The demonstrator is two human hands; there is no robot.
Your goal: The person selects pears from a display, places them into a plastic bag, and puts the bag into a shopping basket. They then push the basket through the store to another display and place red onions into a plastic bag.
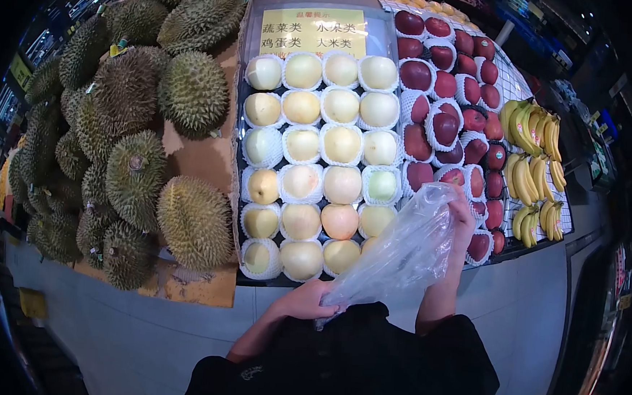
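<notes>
Nearest the camera, a dark top fills the bottom edge, and just above it the left hand (pixel 308 300) is clenched on the lower end of a thin clear plastic bag (pixel 399 253). The bag is crinkled and glossy, and it rises slantwise to the right hand (pixel 462 215), which pinches its upper edge with the fingers curled over the film. The bag hangs in front of the near edge of the stand, over the bottom right corner of the pears. Pale grey floor (pixel 518 318) lies open beside both arms, wider on the left. Past the hands, the pears (pixel 322 162) sit in tidy rows, round, smooth, pale yellow, most cupped in white foam net; a yellow sign (pixel 313 31) with printed characters stands at their far end. Just right of them the apples (pixel 443 126) are packed closely, dark red and shiny, also in foam sleeves, the nearest ones touching the bag's top. Further right, bananas (pixel 532 160) lie in curved yellow bunches at the stand's right edge. On the left, durians (pixel 132 121) are piled on brown cardboard (pixel 203 154), bulky, oval, green-brown and spiky. Beyond the stand, dim shelves blur into the dark border.
</notes>
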